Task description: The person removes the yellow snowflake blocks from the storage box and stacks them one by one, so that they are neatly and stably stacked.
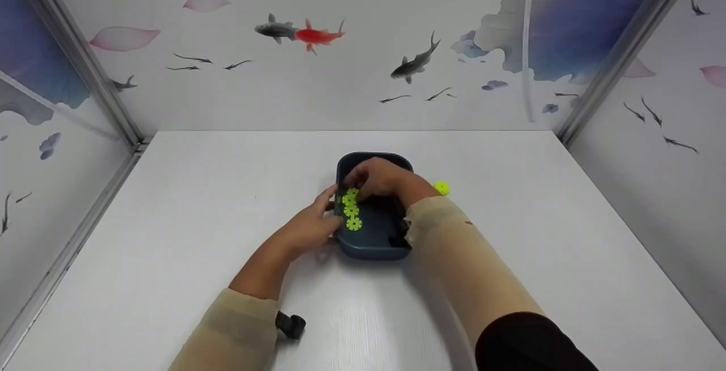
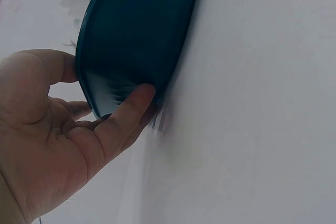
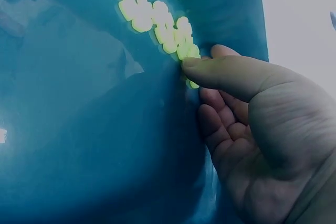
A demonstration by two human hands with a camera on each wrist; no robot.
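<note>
A dark blue rectangular tray (image 1: 374,253) stands on the white table. The left hand (image 1: 309,226) holds its left side; in the left wrist view the thumb meets the rim (image 2: 80,51) and the other fingers lie lower against the outer wall. Inside, along the left wall, several yellow-green notched plastic discs (image 1: 354,223) lie in a row. Reaching over the tray, the right hand (image 1: 380,178) pinches a disc (image 3: 194,84) at the row's far end between thumb and fingers. That disc is mostly hidden by the thumb in the right wrist view.
Another yellow-green disc (image 1: 442,188) lies on the table to the right of the tray, partly behind the right forearm. Dark items (image 1: 399,237) show inside the tray's right side, half covered by the sleeve. Printed panels (image 1: 351,93) enclose the white table (image 1: 198,218).
</note>
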